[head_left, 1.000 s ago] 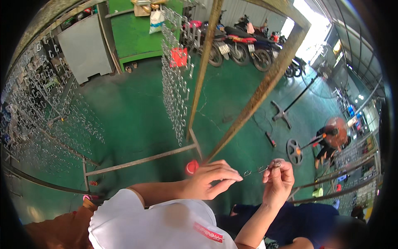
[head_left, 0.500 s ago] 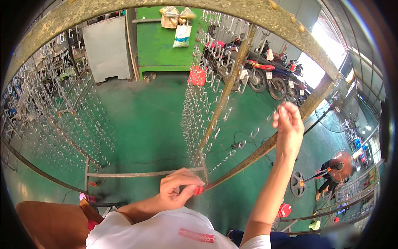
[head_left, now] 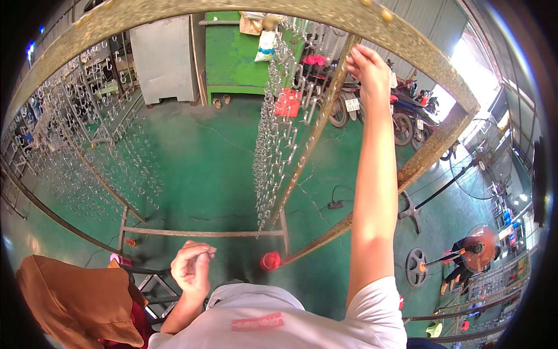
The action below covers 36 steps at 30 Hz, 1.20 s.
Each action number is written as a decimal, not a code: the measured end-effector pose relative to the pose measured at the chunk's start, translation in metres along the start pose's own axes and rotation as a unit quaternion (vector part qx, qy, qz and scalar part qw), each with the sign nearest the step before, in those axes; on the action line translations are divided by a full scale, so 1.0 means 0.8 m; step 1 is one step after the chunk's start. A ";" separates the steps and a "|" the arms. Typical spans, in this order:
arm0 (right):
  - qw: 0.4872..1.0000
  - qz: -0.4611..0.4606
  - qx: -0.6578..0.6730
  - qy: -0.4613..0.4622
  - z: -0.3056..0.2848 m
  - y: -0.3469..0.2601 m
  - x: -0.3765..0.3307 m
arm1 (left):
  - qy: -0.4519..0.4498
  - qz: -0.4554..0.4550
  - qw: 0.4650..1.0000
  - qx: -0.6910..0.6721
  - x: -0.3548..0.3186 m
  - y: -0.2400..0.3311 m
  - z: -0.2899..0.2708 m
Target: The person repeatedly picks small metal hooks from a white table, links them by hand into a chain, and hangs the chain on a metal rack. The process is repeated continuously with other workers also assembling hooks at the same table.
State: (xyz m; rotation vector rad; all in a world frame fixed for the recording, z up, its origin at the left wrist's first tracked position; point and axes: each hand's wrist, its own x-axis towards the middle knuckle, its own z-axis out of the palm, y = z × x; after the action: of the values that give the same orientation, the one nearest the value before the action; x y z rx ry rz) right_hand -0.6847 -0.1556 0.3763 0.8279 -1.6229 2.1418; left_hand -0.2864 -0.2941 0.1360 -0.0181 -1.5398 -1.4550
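Note:
My right arm is stretched far forward, and my right hand is raised beside the slanting bar of a worn metal frame. Its fingers are pinched together; whatever they hold, if anything, is too small to make out. Just left of that bar hang strands of linked metal hooks, running down toward the floor. Low on the left, in front of my white shirt, my left hand is held with fingers curled in against the thumb. I cannot make out anything in it.
More hook strands hang at the left. A red bucket stands by the frame's foot. Brown cloth covers something at lower left. Motorbikes, a green cabinet and standing fans stand farther off. A person is at far right.
My right hand has moved forward and up, from the right side to beside the slanting bar. My left hand has drawn back to the left, uncovering the red bucket.

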 end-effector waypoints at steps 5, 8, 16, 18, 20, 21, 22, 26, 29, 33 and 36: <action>1.000 0.021 0.018 -0.005 0.015 0.029 0.071 | 0.058 0.011 0.997 0.046 -0.017 0.004 0.006; 0.999 0.023 0.039 0.010 0.023 0.053 0.111 | 0.090 0.014 0.993 0.076 -0.023 0.008 0.012; 1.000 0.017 -0.005 0.003 0.043 0.083 0.194 | 0.130 0.026 0.983 0.125 -0.025 0.013 0.026; 1.000 0.016 -0.020 -0.001 0.045 0.084 0.204 | 0.147 0.026 0.980 0.130 -0.026 0.011 0.029; 0.999 0.015 -0.034 -0.007 0.045 0.084 0.212 | 0.155 0.020 0.978 0.135 -0.027 0.011 0.031; 0.999 0.014 -0.041 -0.010 0.044 0.084 0.215 | 0.159 0.020 0.978 0.134 -0.028 0.010 0.031; 0.999 0.014 -0.047 -0.012 0.044 0.086 0.217 | 0.164 0.016 0.977 0.138 -0.028 0.009 0.032; 0.997 0.011 -0.069 -0.021 0.041 0.087 0.225 | 0.177 0.007 0.974 0.143 -0.031 0.004 0.033; 0.996 0.009 -0.081 -0.027 0.041 0.090 0.229 | 0.178 0.001 0.973 0.148 -0.032 0.001 0.034; 0.995 0.007 -0.096 -0.032 0.041 0.091 0.234 | 0.176 0.001 0.974 0.145 -0.031 -0.001 0.036; 0.994 0.004 -0.107 -0.034 0.043 0.092 0.236 | 0.177 0.007 0.973 0.149 -0.031 -0.003 0.035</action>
State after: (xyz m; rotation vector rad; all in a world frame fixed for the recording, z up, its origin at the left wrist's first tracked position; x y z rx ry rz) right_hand -0.8657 -0.2265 0.4442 0.8349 -1.8544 1.9195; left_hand -0.2923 -0.2592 0.1239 0.3885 -1.4397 -1.1290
